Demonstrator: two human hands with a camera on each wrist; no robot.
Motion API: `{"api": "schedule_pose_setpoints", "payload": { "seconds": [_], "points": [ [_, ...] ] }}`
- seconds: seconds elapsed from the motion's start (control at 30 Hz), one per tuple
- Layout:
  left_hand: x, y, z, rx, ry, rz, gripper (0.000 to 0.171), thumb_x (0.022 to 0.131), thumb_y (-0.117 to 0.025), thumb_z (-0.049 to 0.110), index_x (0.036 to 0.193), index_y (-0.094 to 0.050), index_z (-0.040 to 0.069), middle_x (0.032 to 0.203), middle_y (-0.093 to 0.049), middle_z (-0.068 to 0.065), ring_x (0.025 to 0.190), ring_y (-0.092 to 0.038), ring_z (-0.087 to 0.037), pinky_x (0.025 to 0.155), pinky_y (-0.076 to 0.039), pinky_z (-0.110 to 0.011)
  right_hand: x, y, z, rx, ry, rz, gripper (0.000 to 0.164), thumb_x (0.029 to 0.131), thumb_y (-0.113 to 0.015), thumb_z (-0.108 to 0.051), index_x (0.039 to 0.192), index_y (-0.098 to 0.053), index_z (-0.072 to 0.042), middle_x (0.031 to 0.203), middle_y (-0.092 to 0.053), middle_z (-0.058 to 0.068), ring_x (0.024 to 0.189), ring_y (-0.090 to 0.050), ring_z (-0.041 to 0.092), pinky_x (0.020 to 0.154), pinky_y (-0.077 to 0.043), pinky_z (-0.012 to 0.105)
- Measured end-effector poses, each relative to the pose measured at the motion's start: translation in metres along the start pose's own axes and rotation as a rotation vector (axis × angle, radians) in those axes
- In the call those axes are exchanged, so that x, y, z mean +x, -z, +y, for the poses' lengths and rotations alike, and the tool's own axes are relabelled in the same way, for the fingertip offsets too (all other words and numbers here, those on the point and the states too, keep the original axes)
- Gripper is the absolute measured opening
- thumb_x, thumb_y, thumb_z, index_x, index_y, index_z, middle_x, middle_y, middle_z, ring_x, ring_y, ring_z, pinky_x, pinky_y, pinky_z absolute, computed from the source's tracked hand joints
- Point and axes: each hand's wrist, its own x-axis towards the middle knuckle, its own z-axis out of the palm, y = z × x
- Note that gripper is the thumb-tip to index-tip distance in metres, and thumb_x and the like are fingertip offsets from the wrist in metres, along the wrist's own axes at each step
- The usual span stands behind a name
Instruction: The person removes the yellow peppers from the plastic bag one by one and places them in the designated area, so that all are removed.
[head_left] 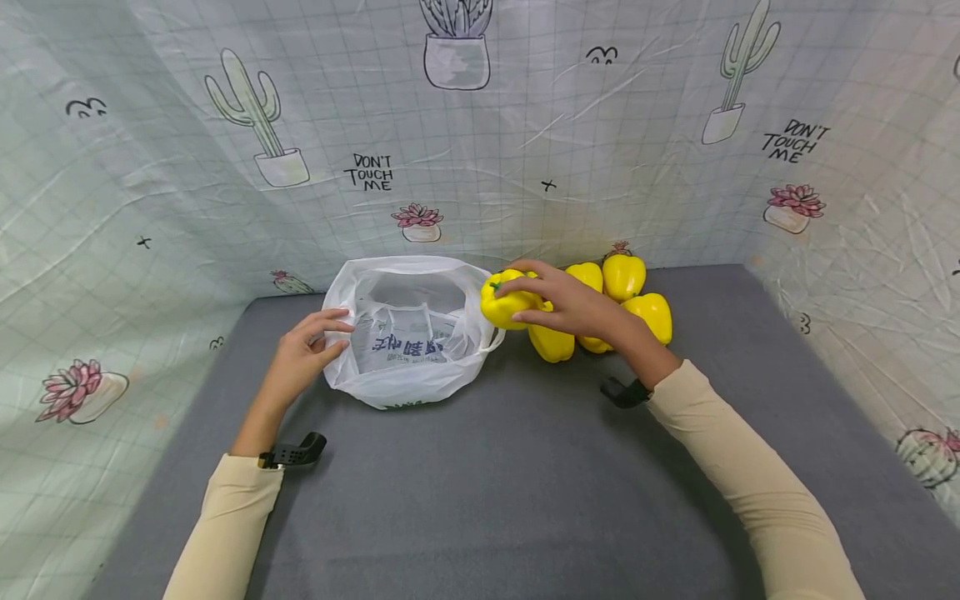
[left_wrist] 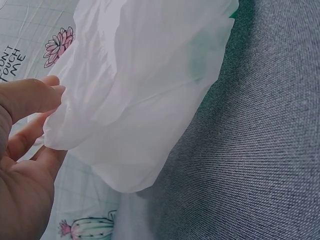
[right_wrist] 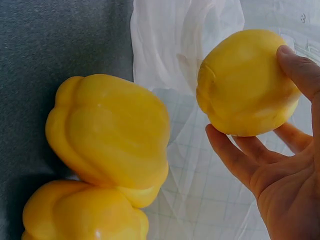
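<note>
A white plastic bag (head_left: 420, 387) stands with its mouth spread wide, dark print showing inside. My left hand (head_left: 303, 350) holds the bag's left rim; in the left wrist view the thin plastic (left_wrist: 125, 100) lies between thumb and fingers. Just past the bag's right rim, my right hand (head_left: 562, 300) grips a yellow bell pepper (head_left: 501, 302) with a green stem. The right wrist view shows this pepper (right_wrist: 247, 82) between thumb and fingertips, raised off the table. Several more yellow bell peppers (head_left: 651, 317) sit grouped beneath and beyond the right hand, partly hidden by it.
The grey tabletop (head_left: 465, 500) lies under everything. A pale cloth (head_left: 555, 125) printed with cacti rises behind the table and along both sides. A loop handle (head_left: 492, 342) sticks out at the bag's right side. Each wrist wears a black strap mount (head_left: 296, 452).
</note>
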Motion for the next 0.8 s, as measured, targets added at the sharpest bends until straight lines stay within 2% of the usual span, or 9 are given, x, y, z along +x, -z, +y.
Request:
{"api": "schedule_pose_setpoints", "payload": {
  "seconds": [0.17, 0.33, 0.5, 0.6, 0.8],
  "points": [
    [0.0, 0.0, 0.002, -0.024, -0.005, 0.002, 0.021, 0.094, -0.072, 0.003, 0.114, -0.074, 0.007, 0.144, -0.057, -0.007, 0.138, -0.046, -0.031, 0.101, -0.045, -0.059, -0.009, 0.003, -0.003, 0.023, -0.008, 0.015, 0.036, 0.098, -0.07, -0.025, 0.133, -0.063, -0.02, 0.154, -0.04, 0.013, 0.137, -0.043, 0.03, 0.103, -0.047, 0.047],
    [0.0, -0.001, 0.003, -0.04, -0.011, 0.004, 0.022, 0.093, -0.072, 0.001, 0.115, -0.074, 0.007, 0.144, -0.057, -0.009, 0.139, -0.046, -0.032, 0.101, -0.045, -0.061, -0.016, 0.006, -0.004, 0.06, -0.008, 0.004, 0.035, 0.1, -0.067, -0.025, 0.134, -0.061, -0.019, 0.158, -0.039, 0.004, 0.136, -0.047, 0.024, 0.096, -0.053, 0.04],
    [0.0, -0.001, 0.002, -0.029, -0.011, 0.001, 0.022, 0.094, -0.073, 0.003, 0.114, -0.074, 0.008, 0.145, -0.057, -0.008, 0.139, -0.045, -0.031, 0.101, -0.045, -0.06, -0.024, 0.007, -0.002, 0.04, -0.004, 0.001, 0.037, 0.1, -0.067, -0.025, 0.135, -0.06, -0.016, 0.155, -0.045, 0.003, 0.136, -0.048, 0.024, 0.097, -0.053, 0.041],
    [-0.001, -0.001, 0.001, -0.016, -0.017, 0.002, 0.021, 0.094, -0.073, 0.004, 0.114, -0.075, 0.009, 0.144, -0.057, -0.006, 0.139, -0.046, -0.029, 0.099, -0.047, -0.053, -0.029, 0.008, -0.002, 0.02, -0.002, 0.012, 0.036, 0.1, -0.067, -0.023, 0.134, -0.06, -0.013, 0.151, -0.048, 0.007, 0.134, -0.049, 0.026, 0.098, -0.051, 0.043],
    [-0.001, -0.001, 0.002, -0.015, -0.035, 0.009, 0.02, 0.094, -0.073, 0.005, 0.113, -0.075, 0.009, 0.143, -0.058, -0.007, 0.137, -0.047, -0.029, 0.093, -0.045, -0.022, -0.043, 0.009, -0.003, 0.014, -0.04, 0.054, 0.036, 0.101, -0.065, -0.02, 0.136, -0.06, -0.014, 0.149, -0.05, 0.007, 0.139, -0.044, 0.027, 0.108, -0.044, 0.048]
  ]
}}
